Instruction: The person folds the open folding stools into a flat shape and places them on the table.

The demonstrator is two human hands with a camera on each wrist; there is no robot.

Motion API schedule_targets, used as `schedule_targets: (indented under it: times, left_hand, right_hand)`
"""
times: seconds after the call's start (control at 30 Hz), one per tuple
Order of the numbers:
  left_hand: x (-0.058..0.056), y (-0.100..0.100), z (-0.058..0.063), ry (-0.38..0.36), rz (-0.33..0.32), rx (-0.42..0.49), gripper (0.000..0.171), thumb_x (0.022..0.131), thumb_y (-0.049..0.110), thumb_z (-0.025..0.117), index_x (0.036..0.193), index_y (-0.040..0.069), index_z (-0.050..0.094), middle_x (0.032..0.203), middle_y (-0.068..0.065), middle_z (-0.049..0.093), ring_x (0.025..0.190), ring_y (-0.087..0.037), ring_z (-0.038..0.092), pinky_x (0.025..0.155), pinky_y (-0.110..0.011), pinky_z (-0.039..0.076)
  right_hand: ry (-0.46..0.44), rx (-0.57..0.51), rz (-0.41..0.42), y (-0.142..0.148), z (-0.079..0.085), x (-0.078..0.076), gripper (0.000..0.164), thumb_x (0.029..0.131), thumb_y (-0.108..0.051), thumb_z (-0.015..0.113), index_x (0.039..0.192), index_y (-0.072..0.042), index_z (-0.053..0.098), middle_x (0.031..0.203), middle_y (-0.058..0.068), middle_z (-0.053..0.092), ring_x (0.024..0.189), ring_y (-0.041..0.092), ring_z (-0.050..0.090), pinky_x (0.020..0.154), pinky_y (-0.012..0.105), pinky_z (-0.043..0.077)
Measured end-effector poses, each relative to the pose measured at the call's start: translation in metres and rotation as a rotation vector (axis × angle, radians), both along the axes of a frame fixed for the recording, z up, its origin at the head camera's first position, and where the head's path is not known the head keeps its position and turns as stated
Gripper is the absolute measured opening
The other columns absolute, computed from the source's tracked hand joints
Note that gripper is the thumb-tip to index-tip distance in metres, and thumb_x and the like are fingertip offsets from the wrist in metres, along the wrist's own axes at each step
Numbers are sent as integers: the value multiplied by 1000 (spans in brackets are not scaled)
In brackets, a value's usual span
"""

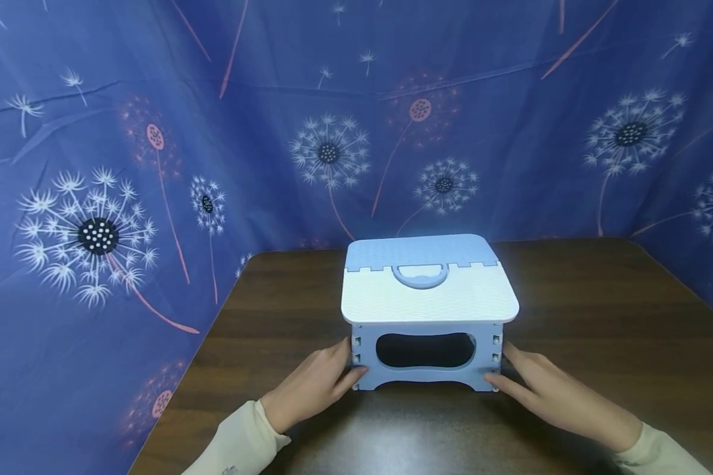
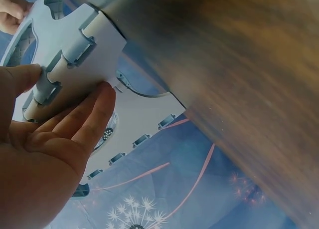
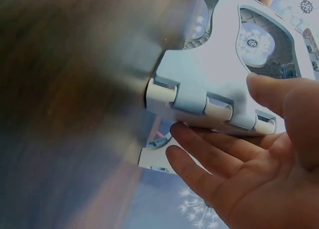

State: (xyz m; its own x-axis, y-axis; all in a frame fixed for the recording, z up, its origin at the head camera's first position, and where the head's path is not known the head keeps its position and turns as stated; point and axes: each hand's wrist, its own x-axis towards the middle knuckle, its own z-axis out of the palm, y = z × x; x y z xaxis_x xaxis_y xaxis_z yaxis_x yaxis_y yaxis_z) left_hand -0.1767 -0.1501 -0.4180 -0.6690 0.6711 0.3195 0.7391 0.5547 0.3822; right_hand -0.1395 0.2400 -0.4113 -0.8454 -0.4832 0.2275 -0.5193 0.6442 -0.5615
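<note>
A blue-and-white folding step stool (image 1: 430, 301) stands unfolded and upright on the table, with a blue carry handle (image 1: 422, 281) set in its top. Its front panel (image 1: 424, 376) has a wide oval cutout. My left hand (image 1: 311, 382) grips the lower left corner, thumb on the front edge, fingers along the side panel. At the opposite corner, my right hand (image 1: 552, 396) holds the leg the same way. The left wrist view shows the left fingers (image 2: 92, 114) against the side panel below the hinge knuckles. In the right wrist view, the right thumb (image 3: 269, 94) lies over the front panel.
The dark wooden table (image 1: 594, 316) extends around the stool on all sides. Behind it and along the left and right hangs a blue cloth (image 1: 261, 132) printed with dandelions.
</note>
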Motion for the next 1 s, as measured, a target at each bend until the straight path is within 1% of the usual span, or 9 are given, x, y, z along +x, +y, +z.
schedule_targets:
  times: [0.07,0.13,0.23,0.3,0.43,0.6,0.77,0.9,1.0]
  left_hand:
    - [-1,1,0,4,4,6,65,103,29,55,156,17,19,125,-1,65,88,3,60,78,-17,54]
    - [-1,1,-1,-3,8,12,65,103,29,56,156,17,19,124,-1,65,86,2,59,76,-16,54]
    - [-1,2,-1,-12,5,18,65,103,29,56,155,17,21,123,-1,65,87,2,60,77,-16,54]
    - [-1,3,-1,-15,-4,27,63,103,28,57,154,16,23,126,-1,64,93,1,61,82,-19,55]
    - [-1,3,0,-36,-17,47,60,102,26,58,152,16,26,123,0,65,94,0,61,84,-21,55]
    - [-1,3,2,-80,-22,72,56,102,25,59,149,14,31,111,4,65,85,-1,59,78,-17,54]
    - [-3,4,3,-121,-20,87,51,101,26,60,144,13,35,104,6,65,82,-2,59,74,-16,53]
    - [-5,3,1,-160,-33,106,47,101,27,59,140,13,37,101,6,65,84,-2,62,71,-15,53]
    - [-7,2,1,-179,-55,115,45,101,28,59,137,13,36,98,5,66,83,-2,63,67,-15,53]
  right_hand:
    - [25,-11,-17,-2,-2,-1,63,100,-28,63,149,-3,33,116,-1,68,86,2,60,70,27,56]
    - [44,-13,-41,-3,-4,-2,64,99,-28,64,149,-2,33,116,1,69,87,2,60,70,27,57]
    - [70,-7,-58,-5,-8,-4,66,98,-27,65,149,-2,32,120,6,69,93,4,64,76,34,59]
    - [88,-15,-60,-5,-10,-5,66,98,-24,66,149,-1,33,121,8,69,96,7,66,77,36,59]
    - [110,-37,-59,-5,-13,-7,65,96,-21,68,149,-3,35,121,10,69,95,8,66,76,37,60]
    - [101,-45,-65,-4,-12,-8,58,96,-23,69,142,-1,42,119,9,69,92,7,65,76,38,59]
    - [90,-51,-86,-3,-10,-8,60,95,-25,70,141,2,43,121,13,68,101,17,67,79,40,59]
    - [101,-58,-102,-4,-8,-7,50,95,-28,70,134,-2,52,115,5,71,95,10,67,77,37,60]
    - [116,-66,-105,-4,-8,-7,41,94,-26,70,128,-7,56,106,-4,71,84,1,62,73,30,59]
